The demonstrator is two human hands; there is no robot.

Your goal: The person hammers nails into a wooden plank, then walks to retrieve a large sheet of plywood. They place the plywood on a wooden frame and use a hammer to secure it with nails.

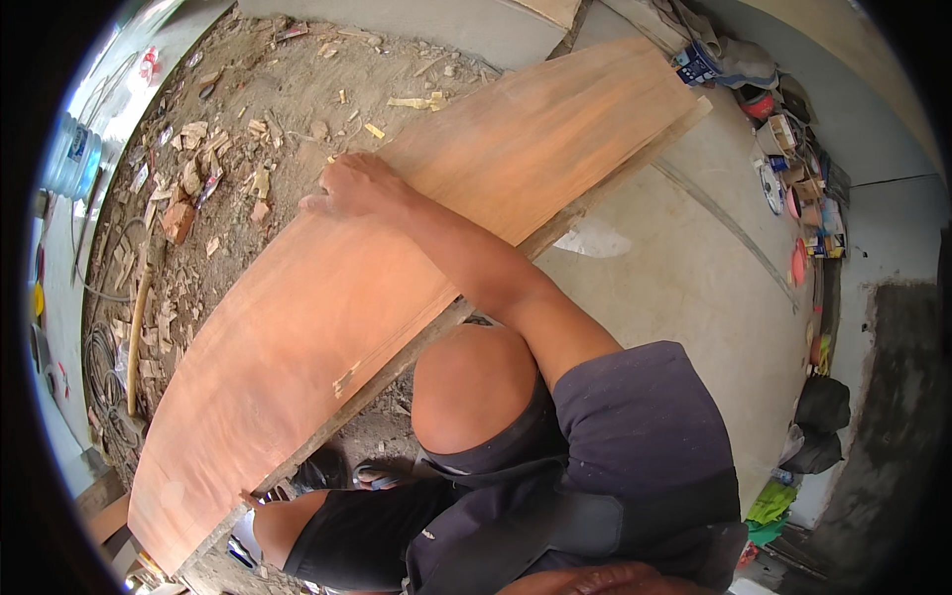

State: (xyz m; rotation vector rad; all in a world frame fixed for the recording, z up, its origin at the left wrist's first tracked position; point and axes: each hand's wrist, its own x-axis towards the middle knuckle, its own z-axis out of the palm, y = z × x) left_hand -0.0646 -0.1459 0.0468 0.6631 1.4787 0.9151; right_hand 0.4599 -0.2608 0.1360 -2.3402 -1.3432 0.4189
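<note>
Head view: a long reddish-brown plywood sheet point(377, 268), running diagonally from lower left to upper right, propped over the knees and resting along a rough timber strip point(595, 188) under its right edge. One hand point(347, 188), at the end of an arm reaching up from the lower right, clamped over the sheet's far left edge, fingers curled over the rim; likely the right hand. The other hand not in view. A bare knee point(476, 387) just below the sheet's near edge, dark shorts point(635, 436) beneath it, a sandalled foot point(382, 476) on the ground under the board.

Left of the sheet: dirt floor point(288, 79) strewn with wood offcuts point(188, 178) and a brick fragment point(178, 220); a coiled cable point(99, 347) near the left rim. Right of the sheet: bare concrete floor point(684, 268), with a clutter of tins and boxes point(803, 169) along the wall and dark bags point(818, 421) lower down.
</note>
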